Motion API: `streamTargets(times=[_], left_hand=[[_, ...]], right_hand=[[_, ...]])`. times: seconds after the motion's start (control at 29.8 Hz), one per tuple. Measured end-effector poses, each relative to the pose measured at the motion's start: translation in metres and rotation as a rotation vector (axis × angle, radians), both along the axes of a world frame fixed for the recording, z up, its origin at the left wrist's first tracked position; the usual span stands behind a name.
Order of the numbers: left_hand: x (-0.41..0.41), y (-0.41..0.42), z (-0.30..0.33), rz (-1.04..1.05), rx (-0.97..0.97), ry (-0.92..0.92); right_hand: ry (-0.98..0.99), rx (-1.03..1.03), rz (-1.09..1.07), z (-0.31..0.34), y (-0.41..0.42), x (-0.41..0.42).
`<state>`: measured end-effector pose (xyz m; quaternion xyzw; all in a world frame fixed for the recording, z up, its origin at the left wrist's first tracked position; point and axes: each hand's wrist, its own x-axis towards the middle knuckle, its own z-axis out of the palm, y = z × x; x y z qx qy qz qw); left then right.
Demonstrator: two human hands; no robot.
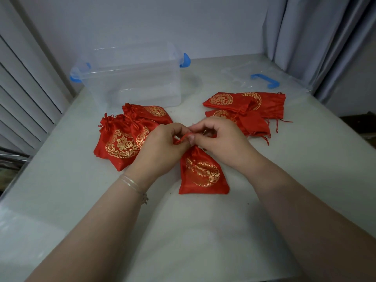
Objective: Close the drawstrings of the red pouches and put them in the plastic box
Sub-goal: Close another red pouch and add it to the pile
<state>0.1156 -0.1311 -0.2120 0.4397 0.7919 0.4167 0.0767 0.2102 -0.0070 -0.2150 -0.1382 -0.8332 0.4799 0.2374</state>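
Observation:
A red pouch with gold print (203,174) lies on the table in front of me, its mouth gathered under my hands. My left hand (162,147) and my right hand (221,139) both pinch its red drawstring (182,138) above the mouth. To the left lies a pile of pouches with cinched mouths (122,139). To the right lies a pile of flat pouches with loose strings (250,108). The clear plastic box (132,78) with blue latches stands behind the left pile, with nothing visible inside.
The box's clear lid with a blue handle (264,80) lies at the back right of the white table (203,231). Grey curtains (315,37) hang at the right, a slatted panel (24,88) at the left. The table's left edge drops off near the box.

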Motion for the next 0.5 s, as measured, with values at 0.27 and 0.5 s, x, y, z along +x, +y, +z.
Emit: streamTargets(times=[0.27, 0.5], left_hand=[[0.0012, 0.0014, 0.0033, 0.031, 0.142, -0.264], [0.0019, -0.0001, 0.0084, 0.169, 0.347, -0.548]], right_hand=[[0.049, -0.355, -0.059, 0.0031, 0.0019, -0.0003], [0.068, -0.259, -0.030, 0.0011, -0.0014, -0.0025]])
